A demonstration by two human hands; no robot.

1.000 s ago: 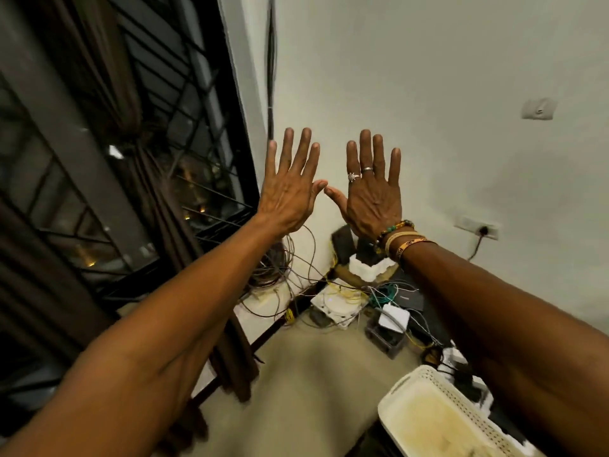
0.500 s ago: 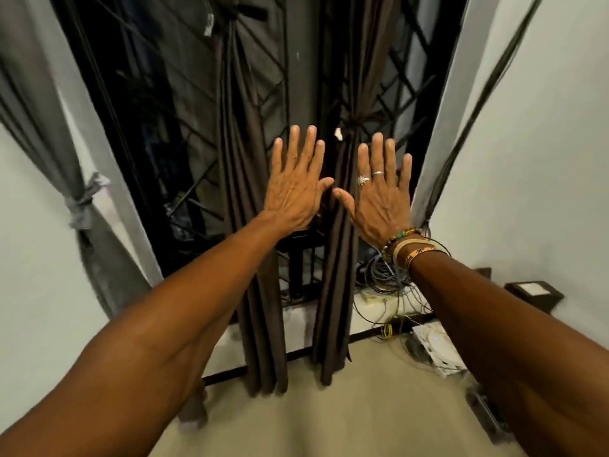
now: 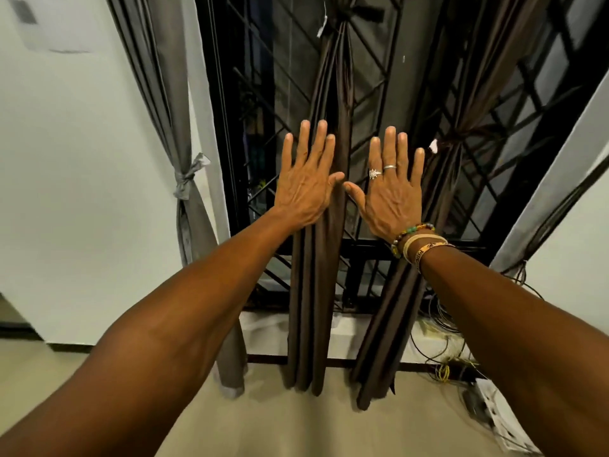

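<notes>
Held the grip released on both sides: left hand [image 3: 304,183] and right hand [image 3: 390,192] raised flat, backs toward the camera, fingers straight and slightly spread, thumbs nearly meeting, grasping nothing. Hung just behind the left hand: the brown curtain [image 3: 311,308], gathered in tight folds down to the floor. Could not tell whether touched or merely near. Hung beside it, behind the right wrist, a second brown curtain [image 3: 392,324], tied off higher up.

Could have gone wrong in a few ways from here. Might have pushed the cloth against the window bars [image 3: 362,247] with flat fingers instead of gathering it. Might have snagged the rings [image 3: 375,174] or bracelets [image 3: 418,240] on the fabric or its tie. Might have strained the tie above by tugging low. Also risked a trip by stepping right into the loose cables [image 3: 443,364].

Stood over a pale, smooth floor [image 3: 296,423]. Faced white walls [image 3: 82,209] on either side, a grey curtain [image 3: 194,232] tied back at the left, and dark glass behind the bars.
</notes>
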